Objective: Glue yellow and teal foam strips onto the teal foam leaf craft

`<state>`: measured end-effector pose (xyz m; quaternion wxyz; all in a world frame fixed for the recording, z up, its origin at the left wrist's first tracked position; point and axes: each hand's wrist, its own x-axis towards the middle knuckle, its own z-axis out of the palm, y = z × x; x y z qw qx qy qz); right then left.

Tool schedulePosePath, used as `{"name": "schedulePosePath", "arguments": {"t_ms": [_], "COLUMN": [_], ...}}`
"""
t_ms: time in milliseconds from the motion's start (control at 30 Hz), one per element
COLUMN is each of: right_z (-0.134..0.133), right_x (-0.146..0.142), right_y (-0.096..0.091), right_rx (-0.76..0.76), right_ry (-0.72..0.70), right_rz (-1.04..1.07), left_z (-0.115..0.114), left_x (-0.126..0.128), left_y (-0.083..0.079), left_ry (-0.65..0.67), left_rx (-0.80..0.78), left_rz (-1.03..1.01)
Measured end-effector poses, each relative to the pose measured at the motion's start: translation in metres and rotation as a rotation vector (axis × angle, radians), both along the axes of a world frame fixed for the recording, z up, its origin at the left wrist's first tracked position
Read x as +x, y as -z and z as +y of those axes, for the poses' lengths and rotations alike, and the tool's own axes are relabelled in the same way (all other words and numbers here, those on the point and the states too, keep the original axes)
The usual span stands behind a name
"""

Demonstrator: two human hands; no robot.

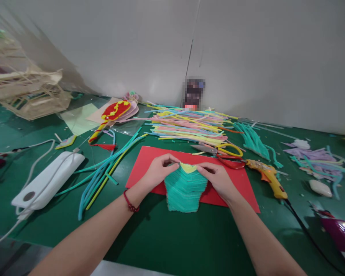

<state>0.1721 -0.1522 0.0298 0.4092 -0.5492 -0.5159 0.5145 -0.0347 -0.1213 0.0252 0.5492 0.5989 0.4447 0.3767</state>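
Note:
A teal piece [186, 191] made of rows of fuzzy pipe cleaners, with a yellow V-shaped tip at its far edge, is held between both hands. My left hand [163, 168] pinches its upper left corner beside the yellow part. The upper right corner is pinched by my right hand [214, 174]. Beneath the hands lies a red sheet [149, 155], which the teal piece partly covers. Scissors [218, 149] with yellow and red handles rest at the sheet's far right edge. Close to them lies a yellow glue gun [268, 178].
Pipe cleaners in several colours [189, 124] are heaped at the back. A white power strip [48, 180] with cables lies left, near loose teal strands [103, 172]. A red fan-shaped piece [116, 110] and a wooden stick model [31, 96] stand farther off. A purple tool [337, 234] sits right.

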Motion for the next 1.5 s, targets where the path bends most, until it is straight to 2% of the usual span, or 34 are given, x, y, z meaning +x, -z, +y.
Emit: {"name": "schedulePosePath", "arguments": {"t_ms": [500,800,967,1500], "right_z": [-0.002,-0.001,-0.002,-0.003], "right_x": [-0.008,-0.007,-0.009,-0.012], "right_y": [-0.001,0.005,0.004,-0.002], "right_rx": [-0.001,0.037,0.044,0.059], "right_ry": [0.098,0.126,0.111,0.086], "right_rz": [0.036,0.03,0.012,-0.044], "left_z": [0.0,-0.001,0.001,-0.001], "left_x": [0.0,-0.001,-0.002,0.001], "left_y": [0.002,-0.005,-0.003,0.0], "left_ry": [0.016,0.027,0.097,0.052], "left_rx": [-0.009,-0.036,0.035,0.031], "left_rz": [-0.023,-0.033,0.083,0.109]}}
